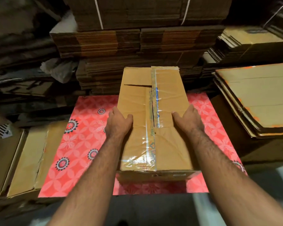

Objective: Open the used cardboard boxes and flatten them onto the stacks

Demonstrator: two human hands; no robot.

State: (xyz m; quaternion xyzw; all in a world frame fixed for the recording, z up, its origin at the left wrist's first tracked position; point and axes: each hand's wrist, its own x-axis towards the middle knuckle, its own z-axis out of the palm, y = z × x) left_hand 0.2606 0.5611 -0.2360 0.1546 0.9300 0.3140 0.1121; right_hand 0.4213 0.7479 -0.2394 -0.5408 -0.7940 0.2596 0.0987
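A long brown cardboard box (137, 98) lies on a pink flowered table top (82, 144), its upper face crossed by clear printed tape along the middle seam. My left hand (118, 121) clasps the box's left edge, thumb on top and fingers down the side. My right hand (189, 120) clasps the right edge the same way. The top flaps look closed, with a short slit near the far left. The fingers of both hands are hidden behind the box's sides.
Tall stacks of flattened cardboard (137, 44) rise just behind the table. Another flat stack (258, 101) sits at the right on a box. Closed cartons (23, 160) stand at the left. A crumpled plastic bag (60, 69) lies at the back left.
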